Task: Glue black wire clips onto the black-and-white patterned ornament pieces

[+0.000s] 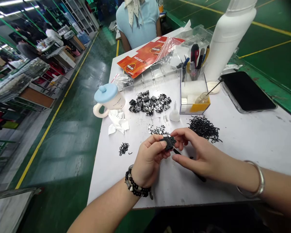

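My left hand (150, 158) pinches a small black part (168, 142) between thumb and fingers near the table's front. On its right, my right hand (194, 152) has its fingertips at the part's right edge, and a thin black tool (199, 176) runs under the palm, its tip by the part. Just beyond the hands lies a scatter of tiny silvery pieces (158, 129). Farther back is a pile of black and silver parts (149, 103). A heap of short black curved pieces (204, 128) lies at the right, and a smaller heap (123, 149) at the left.
A lidded mug (111, 98) and crumpled tissue (118, 121) stand left. Behind are a small dropper bottle (175, 114), a clear box (195, 97) with tools, a white bottle (229, 38), a phone (248, 91) and orange packets (145, 56). A person (137, 24) is across the table.
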Demonstrator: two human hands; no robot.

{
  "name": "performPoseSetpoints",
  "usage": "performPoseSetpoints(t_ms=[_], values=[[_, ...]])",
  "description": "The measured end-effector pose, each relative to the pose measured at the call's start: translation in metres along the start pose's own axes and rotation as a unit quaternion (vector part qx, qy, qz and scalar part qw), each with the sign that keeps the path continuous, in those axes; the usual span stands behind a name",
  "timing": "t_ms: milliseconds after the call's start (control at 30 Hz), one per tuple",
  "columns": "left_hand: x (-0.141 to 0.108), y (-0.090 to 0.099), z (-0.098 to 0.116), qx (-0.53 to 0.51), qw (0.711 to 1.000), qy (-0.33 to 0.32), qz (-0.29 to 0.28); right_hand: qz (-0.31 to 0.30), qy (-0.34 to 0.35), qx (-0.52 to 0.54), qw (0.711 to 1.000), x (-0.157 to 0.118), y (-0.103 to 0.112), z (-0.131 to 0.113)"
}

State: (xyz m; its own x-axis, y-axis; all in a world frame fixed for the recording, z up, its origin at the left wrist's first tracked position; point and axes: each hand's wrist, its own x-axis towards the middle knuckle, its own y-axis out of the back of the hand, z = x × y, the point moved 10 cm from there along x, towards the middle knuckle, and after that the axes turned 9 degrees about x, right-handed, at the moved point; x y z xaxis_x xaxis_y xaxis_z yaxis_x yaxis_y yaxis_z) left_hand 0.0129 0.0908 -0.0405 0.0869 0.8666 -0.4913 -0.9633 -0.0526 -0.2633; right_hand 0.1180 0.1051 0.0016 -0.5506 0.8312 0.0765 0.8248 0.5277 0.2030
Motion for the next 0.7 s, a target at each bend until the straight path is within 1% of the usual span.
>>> performPoseSetpoints(t_ms=[133, 267, 367, 533, 700], values=[[-0.0014, -0.0079, -0.0038, -0.007, 1.000, 0.007, -0.025, 0.015, 0.017, 0.003, 1.000, -0.0008, -0.0072, -0.0012], [-0.0020, -0.0088, -0.0071, 0.001, 1.000, 0.009, -0.025, 0.038, 0.020, -0.004, 0.999, -0.0014, -0.0037, -0.0015], [-0.0022, -0.0110, -0.0084, 0.007, 0.999, 0.010, -0.030, 0.034, 0.029, -0.011, 0.999, -0.0011, -0.0045, -0.0033], [-0.0010, -0.0090, -0.0075, 0.012, 1.000, -0.011, -0.013, 0.043, 0.023, 0.014, 0.999, -0.0028, -0.0052, -0.0036], [-0.0018, -0.0076, -0.0081, 0.015, 1.000, -0.025, -0.008, 0.029, 0.023, 0.026, 0.999, -0.0034, -0.0062, -0.0050]])
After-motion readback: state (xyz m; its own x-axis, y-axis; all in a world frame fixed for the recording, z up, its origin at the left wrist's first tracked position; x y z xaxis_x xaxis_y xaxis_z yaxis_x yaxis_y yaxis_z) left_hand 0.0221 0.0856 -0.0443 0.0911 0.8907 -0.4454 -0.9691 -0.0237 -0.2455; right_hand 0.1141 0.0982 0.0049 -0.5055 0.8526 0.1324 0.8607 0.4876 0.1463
